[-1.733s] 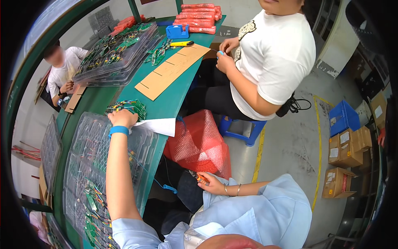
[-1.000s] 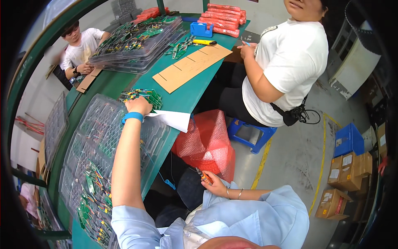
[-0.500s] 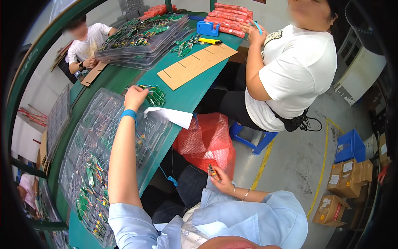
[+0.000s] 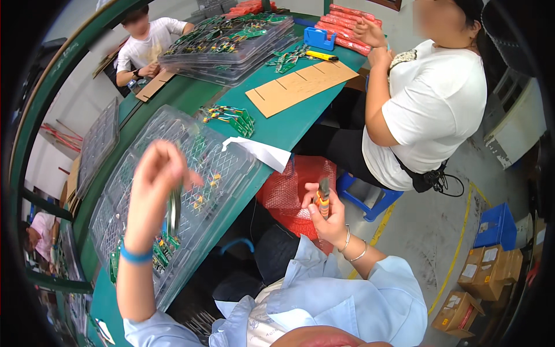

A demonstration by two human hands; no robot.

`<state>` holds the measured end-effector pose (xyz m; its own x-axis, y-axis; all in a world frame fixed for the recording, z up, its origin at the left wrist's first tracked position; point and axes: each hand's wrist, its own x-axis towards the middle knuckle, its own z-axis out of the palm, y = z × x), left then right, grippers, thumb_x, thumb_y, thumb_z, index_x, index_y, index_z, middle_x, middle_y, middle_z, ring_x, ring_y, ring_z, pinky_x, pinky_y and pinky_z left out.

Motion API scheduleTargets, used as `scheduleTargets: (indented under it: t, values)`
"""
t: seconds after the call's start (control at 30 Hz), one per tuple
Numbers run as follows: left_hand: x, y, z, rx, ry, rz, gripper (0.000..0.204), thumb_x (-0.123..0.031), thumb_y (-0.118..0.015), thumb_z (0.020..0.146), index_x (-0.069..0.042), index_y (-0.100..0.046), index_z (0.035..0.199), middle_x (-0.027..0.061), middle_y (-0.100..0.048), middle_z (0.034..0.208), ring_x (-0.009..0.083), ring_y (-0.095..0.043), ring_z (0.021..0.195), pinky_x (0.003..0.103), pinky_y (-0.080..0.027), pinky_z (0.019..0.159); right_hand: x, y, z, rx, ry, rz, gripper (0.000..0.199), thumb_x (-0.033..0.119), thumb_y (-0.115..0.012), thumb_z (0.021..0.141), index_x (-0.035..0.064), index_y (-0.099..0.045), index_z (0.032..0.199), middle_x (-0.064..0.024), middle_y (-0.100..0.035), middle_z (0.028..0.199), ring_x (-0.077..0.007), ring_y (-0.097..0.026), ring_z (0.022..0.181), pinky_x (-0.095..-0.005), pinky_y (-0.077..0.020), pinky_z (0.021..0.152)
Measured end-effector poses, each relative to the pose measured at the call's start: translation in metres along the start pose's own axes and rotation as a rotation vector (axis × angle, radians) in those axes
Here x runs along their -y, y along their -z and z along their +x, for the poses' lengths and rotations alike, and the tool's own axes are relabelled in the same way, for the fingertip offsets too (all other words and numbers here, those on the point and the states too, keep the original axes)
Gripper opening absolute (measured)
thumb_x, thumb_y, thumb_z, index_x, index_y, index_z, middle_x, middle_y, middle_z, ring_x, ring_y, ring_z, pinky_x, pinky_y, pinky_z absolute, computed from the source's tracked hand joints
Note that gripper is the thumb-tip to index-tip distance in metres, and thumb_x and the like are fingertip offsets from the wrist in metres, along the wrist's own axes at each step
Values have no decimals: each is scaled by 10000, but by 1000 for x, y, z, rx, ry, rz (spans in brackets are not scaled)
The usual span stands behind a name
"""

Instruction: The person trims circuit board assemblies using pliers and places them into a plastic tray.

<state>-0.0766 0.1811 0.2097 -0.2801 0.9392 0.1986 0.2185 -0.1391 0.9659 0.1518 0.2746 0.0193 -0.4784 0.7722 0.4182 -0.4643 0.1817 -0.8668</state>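
Note:
My left hand (image 4: 163, 170), wearing a blue wristband, is smeared by motion above the clear plastic tray (image 4: 222, 168). A blurred green and silvery strip shows just below its fingers; whether they hold it I cannot tell. Green circuit boards with coloured wires (image 4: 167, 247) lie in the tray's near part, partly hidden by my forearm. In my right hand (image 4: 330, 222), raised off the table's near side, are small pliers (image 4: 324, 203) with orange and yellow handles. Beyond the tray, a cluster of circuit boards (image 4: 231, 120) rests on the green table (image 4: 276, 128).
White paper (image 4: 261, 152) overhangs the table edge. Farther off are slotted cardboard (image 4: 300, 87), a yellow cutter (image 4: 321, 56), a blue tape dispenser (image 4: 319, 39) and stacked trays (image 4: 231, 55). Red bubble wrap (image 4: 283, 194) lies beside my knees. A co-worker (image 4: 428, 98) sits at right, another (image 4: 147, 49) across.
My left hand has moved back from the board cluster to above the tray. My right hand has lifted the pliers higher. The whole view has shifted, and the right co-worker's hands have moved.

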Motion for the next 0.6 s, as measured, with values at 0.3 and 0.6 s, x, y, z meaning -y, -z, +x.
scheduleTargets:
  t: [0.3, 0.6]
  values:
    - [32, -31, -110, 256, 308, -261, 176, 68, -556, 699, -27, -492, 834, 75, -531, 772, 180, -572, 723, 264, -439, 704, 25, -78, 35, 475, 114, 62, 312, -8, -553, 726, 33, -453, 1019, -127, -544, 992, -144, -513, 743, -226, -427, 680]
    - [84, -45, -133, 89, 309, -557, 137, -28, -544, 777, -22, -477, 896, 101, -543, 822, 194, -570, 744, 258, -440, 686, -1, -73, -14, 535, -494, 270, 275, 43, -556, 781, 21, -450, 1034, -60, -531, 868, -105, -507, 739, -211, -415, 658]
